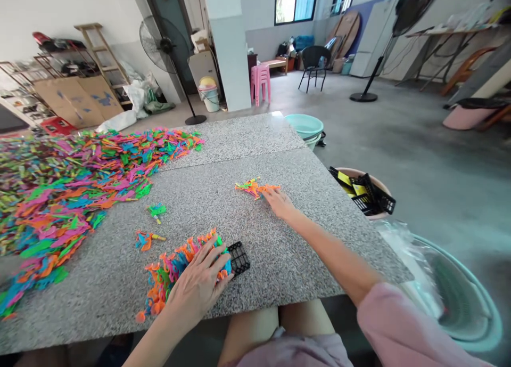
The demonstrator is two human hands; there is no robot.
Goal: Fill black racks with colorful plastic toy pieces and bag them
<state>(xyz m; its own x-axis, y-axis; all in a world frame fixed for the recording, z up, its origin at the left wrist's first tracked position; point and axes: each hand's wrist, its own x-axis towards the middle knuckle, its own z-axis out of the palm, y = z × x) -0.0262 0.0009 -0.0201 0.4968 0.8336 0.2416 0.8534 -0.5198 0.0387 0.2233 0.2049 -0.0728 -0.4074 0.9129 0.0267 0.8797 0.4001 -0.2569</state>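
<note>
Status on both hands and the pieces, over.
Left hand on clustered plastic pieces, black grid tray alongside. Right hand at smaller cluster. Big pile at left.

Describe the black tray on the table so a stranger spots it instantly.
On the grey speckled table, near its front edge, find the left hand. The tray juts out just right of it, beside bright pieces. Unlike them, it is black, with a grid pattern.

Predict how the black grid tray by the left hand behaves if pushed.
Likely light and fairly stiff: the black grid tray shows open cells with thin walls. Probably slides rather than tips: it looks low and flat on the tabletop. The colourful pieces crowded by the left hand may snag, given their jutting orange ends.
</note>
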